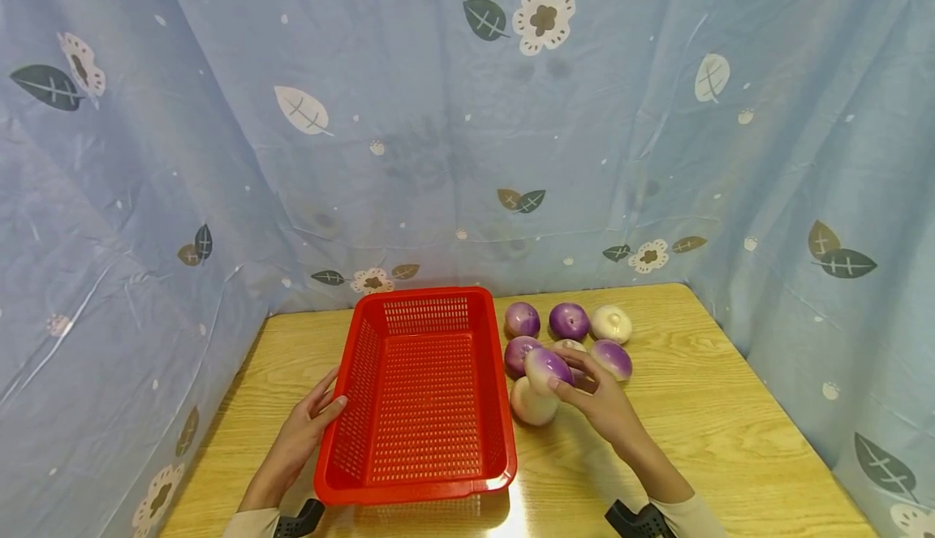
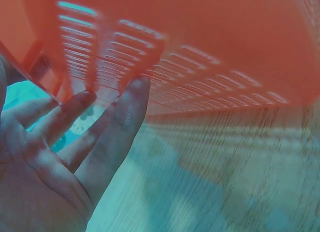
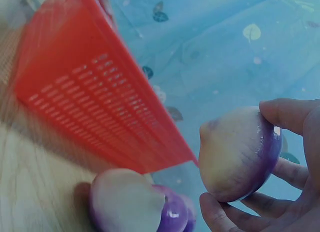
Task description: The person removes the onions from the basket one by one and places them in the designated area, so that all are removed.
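Observation:
My right hand point(image 1: 595, 396) holds a purple-and-white turnip point(image 1: 548, 367) between thumb and fingers, raised above the other turnips. In the right wrist view the held turnip point(image 3: 240, 154) shows its pale, pointed end. Below it in the head view, a mostly white turnip point(image 1: 533, 404) stands beside the red basket point(image 1: 420, 492). Against the basket's left side lies my left hand point(image 1: 303, 428). The left wrist view shows its extended fingers point(image 2: 132, 104) touching the slotted outer wall point(image 2: 240, 56). No turnips show inside the basket.
Several more turnips, such as a purple one point(image 1: 569, 321) and a white one point(image 1: 611, 324), sit in a cluster right of the basket on the wooden table point(image 1: 701, 408). A blue patterned curtain point(image 1: 409, 157) encloses the table's back and sides.

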`<state>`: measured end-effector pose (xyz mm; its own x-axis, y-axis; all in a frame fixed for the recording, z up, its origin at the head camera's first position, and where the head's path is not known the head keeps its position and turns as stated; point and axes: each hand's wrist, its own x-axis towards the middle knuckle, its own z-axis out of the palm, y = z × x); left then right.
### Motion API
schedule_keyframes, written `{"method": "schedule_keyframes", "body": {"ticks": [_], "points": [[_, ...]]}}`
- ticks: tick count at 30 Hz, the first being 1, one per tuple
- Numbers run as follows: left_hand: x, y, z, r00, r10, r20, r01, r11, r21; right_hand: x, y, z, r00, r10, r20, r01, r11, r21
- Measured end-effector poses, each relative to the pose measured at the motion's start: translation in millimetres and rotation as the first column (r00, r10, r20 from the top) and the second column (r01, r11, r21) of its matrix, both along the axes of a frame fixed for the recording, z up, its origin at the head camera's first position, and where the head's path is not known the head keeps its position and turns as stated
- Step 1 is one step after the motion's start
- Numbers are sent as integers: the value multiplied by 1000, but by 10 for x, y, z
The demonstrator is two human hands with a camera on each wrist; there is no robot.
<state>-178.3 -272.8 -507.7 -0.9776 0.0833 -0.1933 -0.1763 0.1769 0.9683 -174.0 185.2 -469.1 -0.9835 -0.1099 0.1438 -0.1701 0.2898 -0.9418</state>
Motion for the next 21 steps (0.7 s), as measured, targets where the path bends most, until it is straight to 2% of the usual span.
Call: {"method": "schedule_keyframes", "body": {"ticks": [10, 21], "points": [[0, -4, -5, 1000, -1, 4, 1, 1000, -10, 65, 193, -31, 997, -67, 37, 67, 998, 1], [-8, -10, -19, 1000, -2, 7, 2, 1000, 0, 138, 382, -114, 983, -107, 148, 115, 992, -50]]}}
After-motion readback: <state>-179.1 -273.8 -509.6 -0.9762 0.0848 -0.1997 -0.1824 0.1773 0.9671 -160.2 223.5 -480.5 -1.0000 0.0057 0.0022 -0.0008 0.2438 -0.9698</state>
